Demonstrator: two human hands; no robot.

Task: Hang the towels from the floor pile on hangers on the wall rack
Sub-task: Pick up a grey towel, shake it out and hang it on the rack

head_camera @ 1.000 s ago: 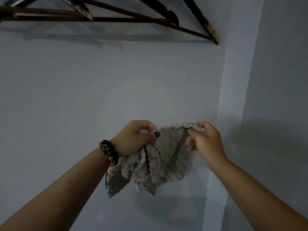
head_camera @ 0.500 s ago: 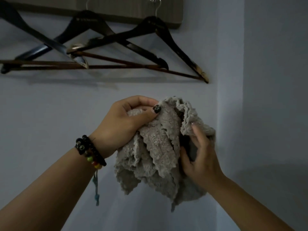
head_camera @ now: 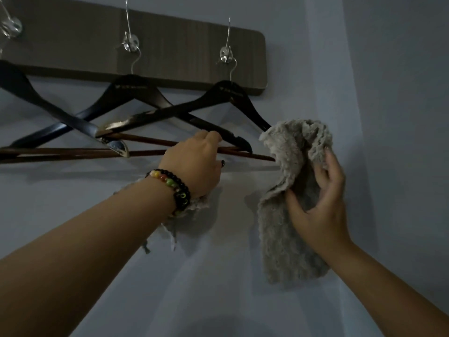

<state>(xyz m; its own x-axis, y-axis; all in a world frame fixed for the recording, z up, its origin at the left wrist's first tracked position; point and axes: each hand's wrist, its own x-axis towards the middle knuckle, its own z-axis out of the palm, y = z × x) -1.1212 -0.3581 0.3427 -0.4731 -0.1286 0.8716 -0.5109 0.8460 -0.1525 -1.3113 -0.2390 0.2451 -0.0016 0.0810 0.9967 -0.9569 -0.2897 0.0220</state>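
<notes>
A: Up at the wall rack [head_camera: 184, 45], head view, only 1 view: 3 dark hangers on hooks, crossing each other. Rightmost hanger [head_camera: 226, 96] is the one in play.

B: Towel?

A: Grey towel [head_camera: 291, 166] sits at the right tip of that hanger's brown lower bar [head_camera: 252, 155], bunched over the bar end and hanging down against the wall.

B: Hands?

A: Right hand [head_camera: 318, 203] grips the towel's hanging part, fingers curled into the cloth, thumb low. Left hand [head_camera: 196, 164] is up at the bars, fingers curled over around the crossing point. A strip of grey cloth shows below that wrist; can't tell if it's pinched or just behind the hand.

B: Key relation?

A: Bar's long axis runs left-right, dipping slightly to the right. Towel lies right of the left hand, at the bar's end. Right hand is nearer, already on it. My judgement: next move is towel leftward along the bar, left hand steadying the hanger.

B: Risk?

A: Hangers overlap, so the cloth could snag the neighbour's arm.
</notes>
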